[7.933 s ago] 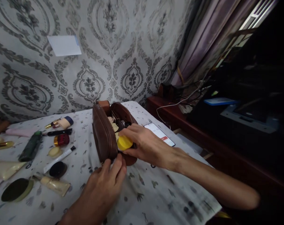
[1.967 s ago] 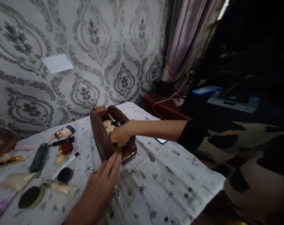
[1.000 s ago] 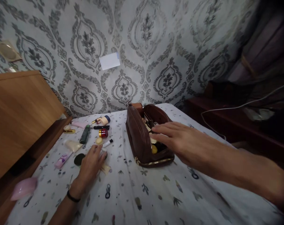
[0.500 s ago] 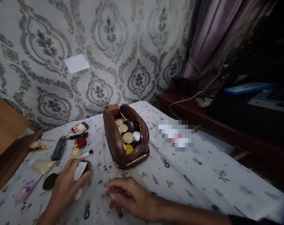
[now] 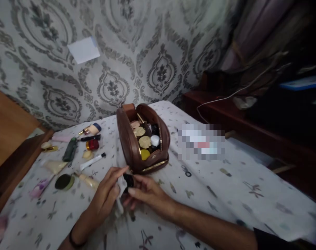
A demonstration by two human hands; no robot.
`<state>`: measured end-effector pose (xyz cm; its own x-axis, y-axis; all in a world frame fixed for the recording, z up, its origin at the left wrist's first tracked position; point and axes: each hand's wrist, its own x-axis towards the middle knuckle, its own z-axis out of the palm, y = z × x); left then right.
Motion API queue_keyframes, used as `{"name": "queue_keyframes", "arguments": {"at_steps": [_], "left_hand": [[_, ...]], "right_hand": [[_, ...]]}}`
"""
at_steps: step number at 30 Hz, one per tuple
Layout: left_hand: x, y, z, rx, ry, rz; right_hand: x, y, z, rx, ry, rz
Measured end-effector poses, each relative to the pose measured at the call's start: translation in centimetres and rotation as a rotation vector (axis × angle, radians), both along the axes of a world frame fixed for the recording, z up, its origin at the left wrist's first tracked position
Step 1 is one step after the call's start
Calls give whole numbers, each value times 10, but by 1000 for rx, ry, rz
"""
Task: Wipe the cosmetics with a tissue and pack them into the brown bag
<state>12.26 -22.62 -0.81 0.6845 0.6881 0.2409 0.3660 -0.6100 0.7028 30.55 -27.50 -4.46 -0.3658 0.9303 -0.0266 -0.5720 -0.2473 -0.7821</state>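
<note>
Near the open brown bag (image 5: 127, 146), the left hand (image 5: 104, 194) and right hand (image 5: 156, 197) pinch a small black jar (image 5: 128, 181) between them, probably light, hard and slick, best held around its rim

A strip of the printed cloth (image 5: 225, 194) runs right of the brown bag (image 5: 125, 142), wide enough for a hand to pass between it and the pixelated patch (image 5: 202, 142). Left of the bag, a narrower lane separates it from the white tube (image 5: 92, 161) and black pen (image 5: 89, 138). The bag's mouth is open from above, its side walls blocking low sideways entry. The patterned wall (image 5: 137, 62) closes the far side; the left hand (image 5: 106, 192) and right hand (image 5: 150, 196), meeting around a black-and-white item (image 5: 126, 182), obstruct the near approach.
</note>
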Motion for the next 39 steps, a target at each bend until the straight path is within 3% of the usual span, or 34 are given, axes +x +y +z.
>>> {"name": "queue_keyframes", "arguments": {"at_steps": [3, 10, 17, 23, 29, 33, 39], "left_hand": [[2, -5, 3, -89, -24, 74], [1, -4, -4, -121, -50, 19], [3, -3, -10, -201, -103, 145], [4, 0, -8, -345, -125, 246], [-9, 4, -8, -354, -115, 123], [-8, 4, -13, -271, -128, 32], [0, 7, -9, -162, -160, 44]], "right_hand": [[1, 4, 2, 3, -70, -57], [-1, 5, -5, 33, -188, -105], [-2, 0, -7, 151, -374, -171], [0, -2, 3, 62, -344, -63], [0, 1, 6, 6, -199, -36], [1, 2, 4, -1, -154, -8], [1, 2, 0, 11, -210, 42]]}}
